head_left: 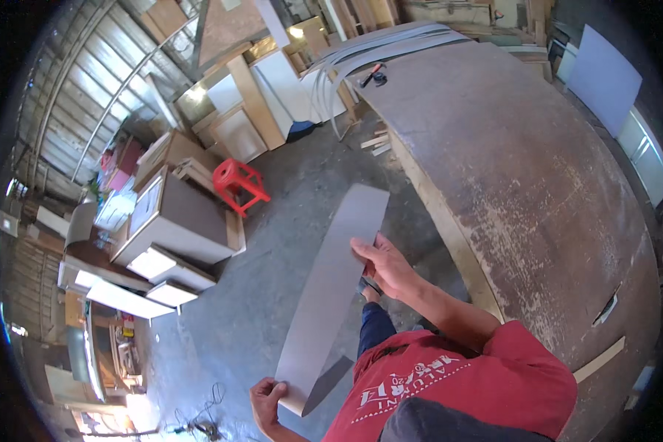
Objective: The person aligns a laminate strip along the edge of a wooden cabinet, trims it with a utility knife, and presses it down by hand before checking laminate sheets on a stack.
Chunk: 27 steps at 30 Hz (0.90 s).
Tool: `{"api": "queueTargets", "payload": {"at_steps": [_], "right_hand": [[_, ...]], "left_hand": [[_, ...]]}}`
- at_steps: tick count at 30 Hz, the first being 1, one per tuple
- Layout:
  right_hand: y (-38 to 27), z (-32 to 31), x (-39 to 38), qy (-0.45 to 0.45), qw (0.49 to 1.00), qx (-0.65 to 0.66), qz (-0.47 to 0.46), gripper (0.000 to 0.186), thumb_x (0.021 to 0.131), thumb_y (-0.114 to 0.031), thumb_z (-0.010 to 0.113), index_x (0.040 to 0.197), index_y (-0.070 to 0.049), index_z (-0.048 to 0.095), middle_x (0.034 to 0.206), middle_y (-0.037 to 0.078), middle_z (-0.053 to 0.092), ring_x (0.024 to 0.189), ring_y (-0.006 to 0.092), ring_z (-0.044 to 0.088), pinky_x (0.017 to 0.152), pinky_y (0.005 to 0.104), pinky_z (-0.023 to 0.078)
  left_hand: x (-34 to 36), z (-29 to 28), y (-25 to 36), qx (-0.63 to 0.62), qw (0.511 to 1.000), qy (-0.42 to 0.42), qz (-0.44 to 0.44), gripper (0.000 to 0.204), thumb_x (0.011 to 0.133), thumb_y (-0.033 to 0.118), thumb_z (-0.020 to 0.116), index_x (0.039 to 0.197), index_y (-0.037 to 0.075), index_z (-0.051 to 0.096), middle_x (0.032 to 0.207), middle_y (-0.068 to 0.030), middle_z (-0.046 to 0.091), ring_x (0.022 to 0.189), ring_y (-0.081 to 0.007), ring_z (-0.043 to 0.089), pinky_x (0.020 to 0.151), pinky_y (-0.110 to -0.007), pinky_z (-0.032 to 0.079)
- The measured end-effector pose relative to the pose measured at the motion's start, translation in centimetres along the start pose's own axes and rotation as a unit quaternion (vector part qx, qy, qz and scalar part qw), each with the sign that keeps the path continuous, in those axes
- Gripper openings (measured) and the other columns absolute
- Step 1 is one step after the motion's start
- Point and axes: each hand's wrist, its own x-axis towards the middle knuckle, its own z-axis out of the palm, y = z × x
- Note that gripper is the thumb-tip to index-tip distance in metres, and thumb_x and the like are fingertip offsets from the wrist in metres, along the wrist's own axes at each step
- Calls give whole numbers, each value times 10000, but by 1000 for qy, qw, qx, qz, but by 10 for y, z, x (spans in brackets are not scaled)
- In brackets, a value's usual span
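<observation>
A long, flat grey strip of thin sheet material (328,295) is held between my two hands, slanting across the middle of the view over the floor. My right hand (387,267) grips its right edge in the upper half, thumb on the top face and fingers beneath. At the near end, my left hand (267,400) pinches the left corner between thumb and fingers. Close to that end a darker grey piece (328,384) shows under the strip's right edge; whether it belongs to the strip I cannot tell.
A large worn brown worktable (493,169) stands on my right, with long thin curved strips (398,46) and a black tool with an orange handle (376,75) at its far end. A red stool (239,184), grey cabinets (188,217) and leaning boards (254,103) lie beyond the floor. Cables (202,416) lie near left.
</observation>
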Motion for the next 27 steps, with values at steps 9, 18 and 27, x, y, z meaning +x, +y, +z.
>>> {"api": "queueTargets", "payload": {"at_steps": [9, 18, 27], "right_hand": [[-145, 22, 178, 47, 951, -156, -262, 273, 978, -248, 603, 1172, -56, 583, 1023, -6, 632, 914, 76, 576, 793, 255, 476], [-317, -17, 355, 258, 803, -102, -528, 416, 925, -168, 658, 1303, -64, 519, 1149, 52, 613, 1041, 185, 596, 884, 357, 499], [-461, -87, 478, 296, 657, -139, -679, 454, 931, -187, 647, 1334, -38, 501, 1210, 101, 606, 1102, 215, 588, 913, 361, 484]], "left_hand": [[286, 75, 61, 2, 984, -173, -31, 321, 735, 144, 793, 998, -12, 694, 848, -33, 686, 794, -119, 627, 734, -276, 498], [526, 148, 180, 70, 919, -385, -42, 425, 763, 176, 806, 1134, 6, 685, 945, -12, 699, 859, -111, 614, 793, -281, 473], [690, 176, 263, 221, 892, -390, -59, 437, 743, 188, 826, 1131, 30, 702, 935, -23, 706, 878, -117, 619, 809, -280, 481]]}}
